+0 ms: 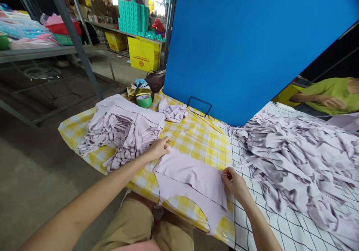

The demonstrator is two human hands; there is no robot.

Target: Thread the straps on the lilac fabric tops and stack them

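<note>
A pale lilac strappy top (pixel 193 176) lies spread before me, its curved neckline and straps pointing toward my lap. With its fingers bent, my left hand (pixel 159 148) grips the far left corner of the top. My right hand (pixel 235 185) pinches the right edge between thumb and fingers. Just left of the spread top stands a stack of similar lilac tops (pixel 126 116), straps hanging down its near side. A crumpled lilac piece (pixel 172 111) rests behind my left hand.
Yellow checked cloth (pixel 202 142) covers the table under the top. A large lilac heap (pixel 297 161) spreads over the white grid cloth at right. A blue board (pixel 238 45) rises behind. Green tape (pixel 144 101) sits at the back. Another person's hand (pixel 332 102) shows far right.
</note>
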